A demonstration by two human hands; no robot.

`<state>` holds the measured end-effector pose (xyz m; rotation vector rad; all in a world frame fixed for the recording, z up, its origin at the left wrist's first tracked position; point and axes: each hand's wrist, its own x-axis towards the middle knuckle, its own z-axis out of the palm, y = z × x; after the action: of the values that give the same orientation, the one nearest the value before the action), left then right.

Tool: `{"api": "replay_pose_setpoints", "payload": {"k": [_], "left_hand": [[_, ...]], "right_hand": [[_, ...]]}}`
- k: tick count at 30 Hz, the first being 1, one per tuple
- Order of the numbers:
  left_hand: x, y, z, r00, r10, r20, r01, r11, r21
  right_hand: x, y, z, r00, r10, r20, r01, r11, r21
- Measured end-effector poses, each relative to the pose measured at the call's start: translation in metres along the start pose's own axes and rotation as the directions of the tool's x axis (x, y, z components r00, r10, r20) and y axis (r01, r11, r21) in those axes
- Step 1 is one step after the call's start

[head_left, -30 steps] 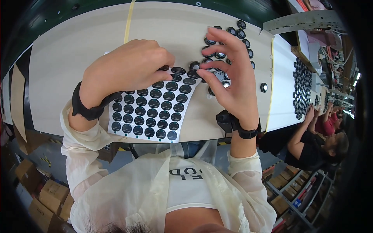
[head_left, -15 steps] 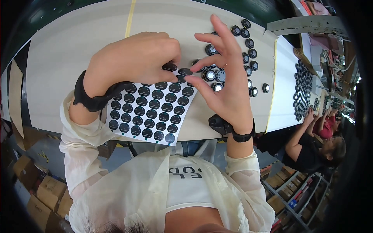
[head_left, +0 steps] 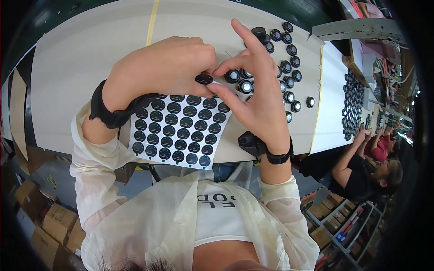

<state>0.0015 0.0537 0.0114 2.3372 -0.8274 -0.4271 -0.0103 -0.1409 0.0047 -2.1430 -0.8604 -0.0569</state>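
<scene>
A white sheet of round black stickers [head_left: 176, 132] lies before me, its far edge beneath my hands. My left hand [head_left: 169, 67] is curled over that edge, closed at one black round sticker [head_left: 204, 79] that shows between its thumb and fingers. Its lower fingers are hidden. From the right, my right hand [head_left: 260, 90] brings thumb and forefinger together at the sticker's right side, where a bit of white sheet shows between them. Its other fingers are raised. Just beyond it stand round black knob-like parts [head_left: 245, 86] with silvery centres, partly covered by the hand.
More black round parts [head_left: 289, 96] are scattered over the right of the beige table [head_left: 81, 90]. Yellow tape [head_left: 152, 22] crosses its far side. Further right, a white surface holds many similar parts [head_left: 351, 106], with co-workers [head_left: 361, 171] beside it. Cardboard boxes [head_left: 58, 221] stand lower left.
The sheet has slid slightly right with my left hand. My right hand's fingertips have moved left, closer to my left hand; the sticker they pinched apart from it no longer shows separately.
</scene>
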Motion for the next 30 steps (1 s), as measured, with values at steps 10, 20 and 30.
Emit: {"api": "replay_pose_setpoints", "payload": {"k": [10, 20, 30], "left_hand": [[-0.01, -0.015, 0.001, 0.995, -0.101, 0.004, 0.101, 0.992, 0.078], [0.03, -0.012, 0.0, 0.984, 0.067, -0.167, -0.059, 0.997, 0.053], [0.038, 0.005, 0.016, 0.979, -0.019, -0.203, -0.036, 0.963, -0.265]], "right_hand": [[-0.01, 0.0, -0.027, 0.992, 0.091, -0.092, -0.078, 0.987, 0.137], [-0.011, 0.038, -0.082, 0.909, 0.232, -0.347, -0.105, 0.932, 0.348], [-0.011, 0.041, -0.062, 0.869, 0.483, -0.11, -0.133, 0.443, 0.887]]}}
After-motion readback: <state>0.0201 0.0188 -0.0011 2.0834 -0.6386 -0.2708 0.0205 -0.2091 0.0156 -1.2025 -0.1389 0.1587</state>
